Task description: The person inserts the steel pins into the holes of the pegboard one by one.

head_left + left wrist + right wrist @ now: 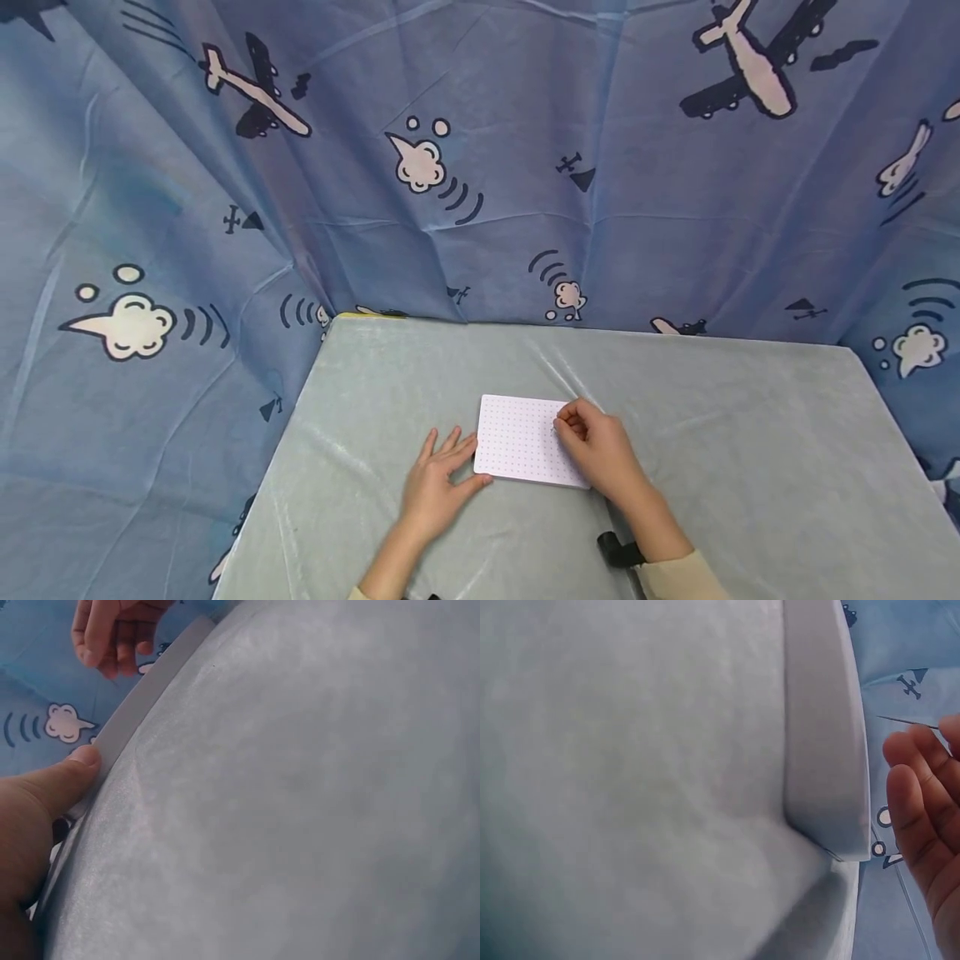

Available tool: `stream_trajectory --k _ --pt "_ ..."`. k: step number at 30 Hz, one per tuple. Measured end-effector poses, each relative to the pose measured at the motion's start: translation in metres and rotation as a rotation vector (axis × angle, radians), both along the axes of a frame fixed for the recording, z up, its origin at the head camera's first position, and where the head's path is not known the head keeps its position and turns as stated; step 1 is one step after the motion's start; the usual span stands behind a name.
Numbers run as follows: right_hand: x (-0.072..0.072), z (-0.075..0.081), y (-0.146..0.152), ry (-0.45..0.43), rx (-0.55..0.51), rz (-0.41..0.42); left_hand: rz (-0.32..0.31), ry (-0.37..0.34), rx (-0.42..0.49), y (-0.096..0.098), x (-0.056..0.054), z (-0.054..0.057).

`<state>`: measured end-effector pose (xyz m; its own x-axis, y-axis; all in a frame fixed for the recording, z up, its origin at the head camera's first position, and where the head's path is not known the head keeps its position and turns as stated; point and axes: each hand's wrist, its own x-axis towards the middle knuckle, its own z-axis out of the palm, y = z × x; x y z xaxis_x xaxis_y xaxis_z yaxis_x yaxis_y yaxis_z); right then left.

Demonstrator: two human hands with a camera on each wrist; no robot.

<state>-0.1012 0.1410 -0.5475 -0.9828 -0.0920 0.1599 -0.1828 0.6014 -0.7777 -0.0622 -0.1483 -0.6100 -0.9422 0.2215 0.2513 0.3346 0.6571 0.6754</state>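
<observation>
A white board [517, 437] with a grid of small dots or holes lies flat on the table. My left hand [438, 492] rests at its left side with the fingers fairly straight and spread. In the left wrist view, the left thumb [82, 761] touches the side of the board [124, 720]. Over the board's right part, my right hand [600, 450] pinches a thin needle [904, 720] between curled fingers. The needle's tip sticks out past the fingertips in the right wrist view; its far end is hidden by the hand.
A pale grey-green cloth covers the table [750, 433]. Behind and to the left hangs a blue curtain [510, 167] printed with aeroplanes and clouds. A black wrist mount [618, 550] sits by the right forearm.
</observation>
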Motion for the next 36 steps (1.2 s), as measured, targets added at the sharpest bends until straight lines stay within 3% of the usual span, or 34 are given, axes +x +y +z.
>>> stream_trajectory --k 21,36 --pt "0.003 -0.011 -0.005 0.138 0.154 0.054 -0.01 -0.002 0.0 0.003 0.0 0.001" --pt "0.002 -0.011 -0.011 0.132 0.175 0.058 0.004 -0.009 -0.003 0.001 0.0 0.0"
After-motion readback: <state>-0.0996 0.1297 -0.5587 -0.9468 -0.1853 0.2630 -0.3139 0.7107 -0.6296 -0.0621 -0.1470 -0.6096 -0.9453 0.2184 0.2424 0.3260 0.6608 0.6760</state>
